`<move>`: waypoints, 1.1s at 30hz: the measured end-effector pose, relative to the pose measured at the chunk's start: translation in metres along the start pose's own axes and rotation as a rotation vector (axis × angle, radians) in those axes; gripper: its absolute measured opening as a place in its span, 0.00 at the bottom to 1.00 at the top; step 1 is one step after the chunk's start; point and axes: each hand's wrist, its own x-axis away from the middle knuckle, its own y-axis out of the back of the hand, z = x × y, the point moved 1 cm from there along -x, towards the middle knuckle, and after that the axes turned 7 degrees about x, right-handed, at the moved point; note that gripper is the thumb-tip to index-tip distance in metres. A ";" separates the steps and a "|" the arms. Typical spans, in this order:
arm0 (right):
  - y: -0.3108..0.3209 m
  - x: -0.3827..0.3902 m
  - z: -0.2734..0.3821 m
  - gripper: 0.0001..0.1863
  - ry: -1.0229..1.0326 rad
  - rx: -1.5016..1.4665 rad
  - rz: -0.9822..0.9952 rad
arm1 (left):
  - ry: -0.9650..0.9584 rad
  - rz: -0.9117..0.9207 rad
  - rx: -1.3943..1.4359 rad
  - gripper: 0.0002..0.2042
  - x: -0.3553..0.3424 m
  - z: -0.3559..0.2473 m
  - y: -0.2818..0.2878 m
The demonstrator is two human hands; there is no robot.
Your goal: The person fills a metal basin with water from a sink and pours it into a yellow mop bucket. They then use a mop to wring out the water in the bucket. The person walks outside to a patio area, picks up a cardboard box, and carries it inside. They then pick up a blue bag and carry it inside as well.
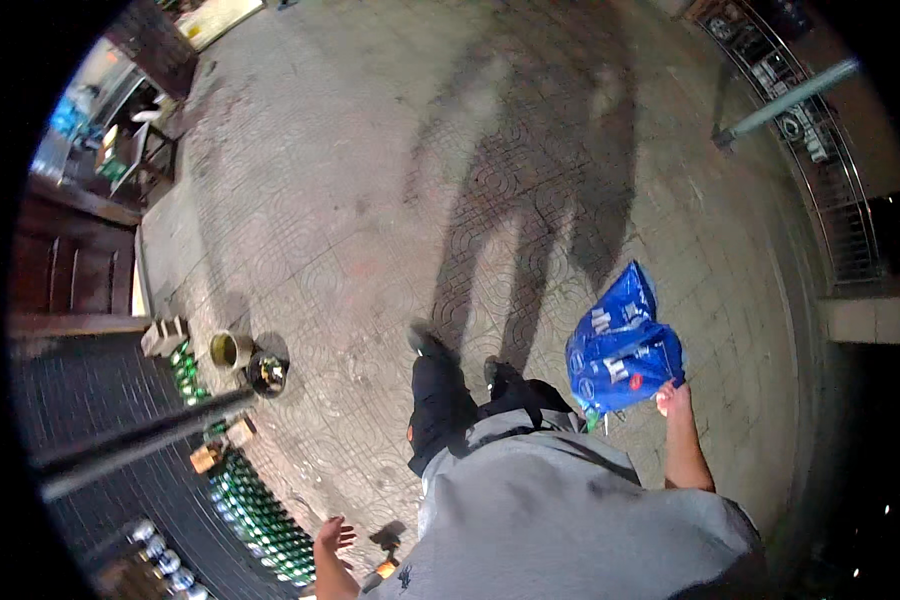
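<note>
A blue plastic bag (625, 345) with white and red print hangs at my right side. My right hand (673, 397) is closed round its edge, and something green shows at the bag's lower left corner. What fills the bag cannot be seen. On the other side my left hand (335, 533) hangs low with its fingers spread and nothing in it. Below that hand, by the wall, stand many green bottles (260, 515) in rows.
Patterned paving (360, 230) stretches ahead, with my shadow across it. Along the left are a dark post (150, 440), an olive bucket (228, 351), a dark bin (267, 374) and a wooden door (75, 275). A metal railing (830, 190) and grey pole (790, 103) stand right.
</note>
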 end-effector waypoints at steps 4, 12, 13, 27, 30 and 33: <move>-0.122 -0.019 -0.025 0.14 0.115 0.036 -0.051 | -0.002 -0.072 0.248 0.25 -0.020 -0.124 0.040; -0.424 -0.148 -0.001 0.24 0.192 0.065 -0.040 | -0.720 -0.487 -0.233 0.19 -0.037 -0.559 0.156; -0.460 -0.135 -0.020 0.25 0.180 0.007 0.050 | -0.745 -0.455 -0.129 0.19 0.003 -0.658 0.142; -1.213 -0.190 -0.165 0.23 -0.192 0.116 0.014 | -0.105 -0.159 -0.144 0.19 -0.024 -1.013 0.184; -1.356 -0.183 -0.205 0.29 -0.240 0.201 0.110 | -0.040 -0.067 0.124 0.18 0.022 -1.109 0.187; -1.537 -0.181 -0.261 0.24 -0.246 0.323 0.207 | -0.108 -0.044 0.366 0.18 0.025 -1.209 0.216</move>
